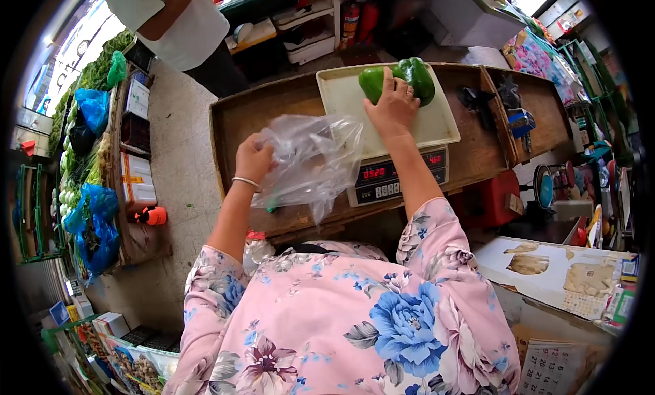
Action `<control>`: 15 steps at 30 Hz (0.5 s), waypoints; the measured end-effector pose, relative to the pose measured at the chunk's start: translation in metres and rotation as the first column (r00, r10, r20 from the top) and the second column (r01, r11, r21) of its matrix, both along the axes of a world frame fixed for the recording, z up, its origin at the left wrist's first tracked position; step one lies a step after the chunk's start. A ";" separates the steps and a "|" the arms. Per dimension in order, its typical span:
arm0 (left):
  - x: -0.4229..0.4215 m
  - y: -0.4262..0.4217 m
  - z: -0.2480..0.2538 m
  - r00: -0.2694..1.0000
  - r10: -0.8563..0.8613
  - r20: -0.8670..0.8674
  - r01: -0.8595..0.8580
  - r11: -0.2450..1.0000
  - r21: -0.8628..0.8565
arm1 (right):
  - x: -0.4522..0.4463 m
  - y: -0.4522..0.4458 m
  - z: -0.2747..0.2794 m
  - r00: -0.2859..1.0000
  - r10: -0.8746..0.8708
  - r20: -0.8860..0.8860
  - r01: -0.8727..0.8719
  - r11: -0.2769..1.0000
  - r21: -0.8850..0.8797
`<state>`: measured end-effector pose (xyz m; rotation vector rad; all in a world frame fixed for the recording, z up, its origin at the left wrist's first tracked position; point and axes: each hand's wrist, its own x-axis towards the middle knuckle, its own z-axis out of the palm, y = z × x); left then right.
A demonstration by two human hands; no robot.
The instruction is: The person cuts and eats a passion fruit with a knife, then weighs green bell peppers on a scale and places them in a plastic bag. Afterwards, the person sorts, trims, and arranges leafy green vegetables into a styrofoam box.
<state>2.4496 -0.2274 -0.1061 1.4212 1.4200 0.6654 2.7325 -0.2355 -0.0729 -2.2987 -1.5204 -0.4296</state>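
The left hand (254, 156) is clutching a clear bag (307, 159) at the tray's (431, 125) near-left corner, the right hand (394, 108) resting loosely open on far-edge green peppers (417, 79)

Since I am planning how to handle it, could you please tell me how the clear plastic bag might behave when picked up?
The clear plastic bag will probably be floppy, since it spreads in loose creases from the left hand. It is likely light for its size, as its film looks thin enough to see through.
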 end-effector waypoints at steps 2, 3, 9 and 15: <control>-0.002 0.001 0.018 0.962 0.167 0.214 -0.127 0.973 -0.191 | 0.001 0.000 0.009 0.991 0.019 -0.129 -0.017 1.000 0.010; -0.005 0.003 0.024 0.922 0.259 0.287 -0.186 0.948 -0.258 | 0.003 0.000 0.013 0.966 0.029 -0.258 -0.022 0.999 0.027; -0.012 0.009 0.032 0.801 0.437 0.409 -0.322 0.891 -0.320 | -0.065 -0.049 0.059 -0.804 0.354 -0.478 0.084 0.863 0.498; -0.025 0.024 0.031 0.725 0.513 0.459 -0.447 0.858 -0.253 | -0.163 -0.021 -0.018 -0.911 -0.041 -0.411 -0.212 0.901 0.378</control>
